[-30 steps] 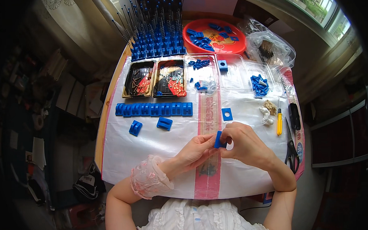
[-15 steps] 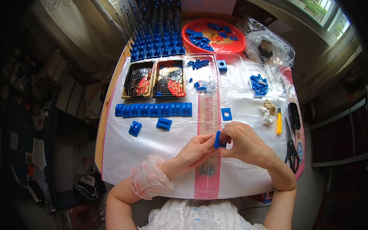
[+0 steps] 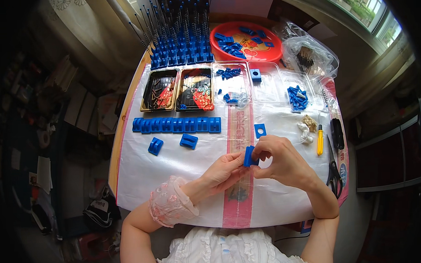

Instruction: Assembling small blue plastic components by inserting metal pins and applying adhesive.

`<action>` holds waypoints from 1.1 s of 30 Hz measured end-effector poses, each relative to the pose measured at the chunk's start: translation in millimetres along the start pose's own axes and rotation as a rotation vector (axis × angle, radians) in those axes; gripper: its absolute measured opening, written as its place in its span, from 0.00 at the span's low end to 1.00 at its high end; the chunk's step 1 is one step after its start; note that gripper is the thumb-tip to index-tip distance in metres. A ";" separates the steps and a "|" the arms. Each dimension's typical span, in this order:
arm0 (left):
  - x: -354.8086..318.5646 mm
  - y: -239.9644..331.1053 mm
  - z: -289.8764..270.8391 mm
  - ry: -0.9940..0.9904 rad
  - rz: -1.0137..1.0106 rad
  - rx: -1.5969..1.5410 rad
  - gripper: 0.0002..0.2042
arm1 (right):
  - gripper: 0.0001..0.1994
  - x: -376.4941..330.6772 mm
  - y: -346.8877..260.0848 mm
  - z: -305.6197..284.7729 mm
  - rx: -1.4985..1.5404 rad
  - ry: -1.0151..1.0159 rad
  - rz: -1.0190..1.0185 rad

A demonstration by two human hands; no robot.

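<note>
Between my two hands, above the near middle of the table, is a blue plastic block (image 3: 249, 156). My right hand (image 3: 281, 159) grips it with thumb and fingers curled round its right side. On the block's left side, the thumb and fingers of my left hand (image 3: 225, 172) pinch it too. Part of the block is hidden by the fingers. Just beyond my hands lies a flat blue plate with a round hole (image 3: 260, 131). To the left are two loose blue brackets, one tilted (image 3: 156, 146) and one with a curved slot (image 3: 188, 141), in front of a row of joined blue brackets (image 3: 177, 125).
Behind the row stand black trays of screws (image 3: 159, 91) and nuts (image 3: 196, 90), and clear trays of small blue parts (image 3: 297, 99). A red basin (image 3: 268, 53) and upright spring rods (image 3: 181, 35) occupy the back. Scissors (image 3: 333, 173) and a yellow-handled screwdriver (image 3: 320, 141) lie at right.
The blue block has turned slightly between my fingers and shows more of its face. My right hand has risen a little, and my left fingers have shifted on it.
</note>
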State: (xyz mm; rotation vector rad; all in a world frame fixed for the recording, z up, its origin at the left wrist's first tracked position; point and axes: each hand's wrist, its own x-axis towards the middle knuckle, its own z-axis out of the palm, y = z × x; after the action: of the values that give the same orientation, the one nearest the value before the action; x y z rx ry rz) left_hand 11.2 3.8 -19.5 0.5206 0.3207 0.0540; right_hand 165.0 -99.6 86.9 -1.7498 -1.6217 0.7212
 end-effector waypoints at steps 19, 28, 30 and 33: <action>1.4 0.2 0.3 -0.017 0.000 -0.052 0.15 | 0.11 -4.7 -9.0 -5.0 -0.348 -0.019 -0.177; 0.6 4.6 -3.3 -0.007 0.015 -0.104 0.13 | 0.11 -6.3 -19.1 -14.0 -0.301 0.155 -0.182; -0.7 8.7 -2.5 -0.003 0.031 -0.110 0.13 | 0.11 -6.8 -21.3 -15.5 -0.271 0.222 -0.196; -1.9 12.8 -0.4 0.008 0.060 -0.110 0.14 | 0.12 -7.9 -24.6 -17.7 -0.258 0.294 -0.231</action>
State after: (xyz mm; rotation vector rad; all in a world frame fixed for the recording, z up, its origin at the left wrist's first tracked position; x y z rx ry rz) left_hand 9.6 14.9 -12.9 0.4211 0.3080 0.1310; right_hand 161.8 -108.2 116.9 -1.7084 -1.7263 0.1418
